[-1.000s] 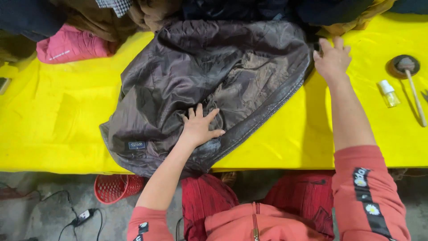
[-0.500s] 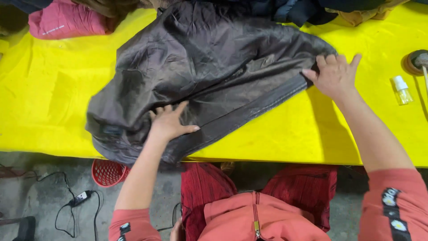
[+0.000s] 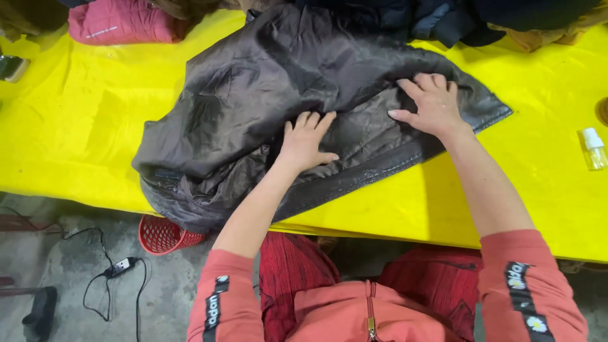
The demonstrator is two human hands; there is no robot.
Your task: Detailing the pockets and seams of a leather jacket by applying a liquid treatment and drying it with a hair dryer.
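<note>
Since 0.5 s ago our right hand (image 3: 432, 107) has slid inward from the jacket's far hem onto the cloth nearer the middle, and our left hand (image 3: 306, 142) now sits closer to it; the dark grey jacket (image 3: 266, 95) looks flatter too.

Both hands lie palm down w/ fingers spread flat, gripping nothing, just pressing the fabric. L hand rests on the wrinkled lower panel, R hand on the panel above the hem band. Jacket lies across the yellow table cover (image 3: 82, 126), its near-left corner hanging over the table edge, right above the red basket (image 3: 166, 234) on the floor.

Other bits: pink garment (image 3: 120, 22) at the far left, dark clothes pile (image 3: 456, 16) touching the jacket's far side, small spray bottle (image 3: 594, 149) well apart on the right.

Risks as we judge them: fabric looks slick, so a flat-palm push could bunch it into new creases rather than smooth it. Overhanging corner could drag the whole piece off the edge if pressure eases. Far side may snag the pile behind.
</note>
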